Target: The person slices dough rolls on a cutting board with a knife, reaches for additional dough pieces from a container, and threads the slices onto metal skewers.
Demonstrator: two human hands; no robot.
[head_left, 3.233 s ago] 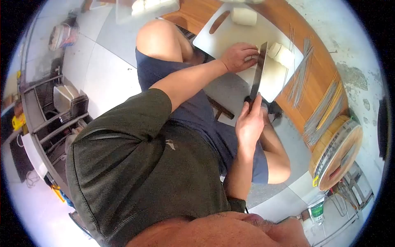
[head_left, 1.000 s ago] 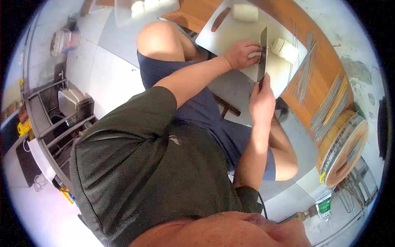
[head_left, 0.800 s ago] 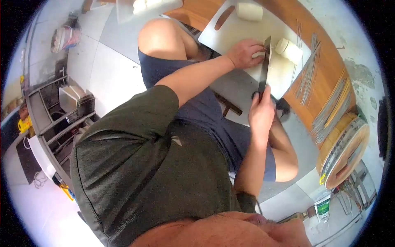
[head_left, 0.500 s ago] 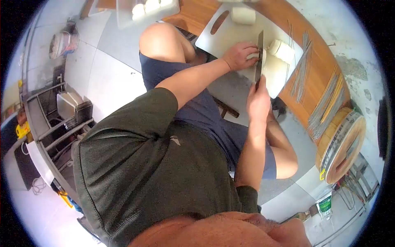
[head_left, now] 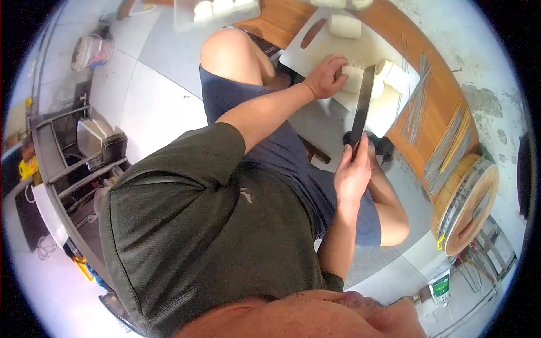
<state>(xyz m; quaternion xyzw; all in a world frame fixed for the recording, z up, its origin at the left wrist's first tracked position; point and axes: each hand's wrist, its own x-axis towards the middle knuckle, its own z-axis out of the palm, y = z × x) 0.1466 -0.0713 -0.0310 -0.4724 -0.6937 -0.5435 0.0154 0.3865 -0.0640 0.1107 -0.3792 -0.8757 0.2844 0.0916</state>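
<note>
My right hand (head_left: pixel 354 172) grips the handle of a large kitchen knife (head_left: pixel 364 104). The dark blade points up and away, over the near part of a white cutting board (head_left: pixel 321 53). My left hand (head_left: pixel 328 77) has its fingers curled at the left end of a white roll (head_left: pixel 353 79); the blade hides part of that roll. To the right of the blade sits another white roll (head_left: pixel 393 76), seemingly cut into pieces. One more thick roll (head_left: pixel 344 26) lies at the far side, near the board's handle slot. What the rolls are made of cannot be made out.
The board rests on a wooden table (head_left: pixel 270 19). Bundles of thin skewers (head_left: pixel 448 149) lie on its right side. A translucent box (head_left: pixel 186 21) holds several white pieces at the top. A round wooden drum-like object (head_left: pixel 470 205) stands at the right. Shelving (head_left: pixel 73 163) is on the left.
The knife has come away from the fingers of my left hand and tilted to the right. My right hand has dropped back slightly. More of the roll beside my left hand shows now.
</note>
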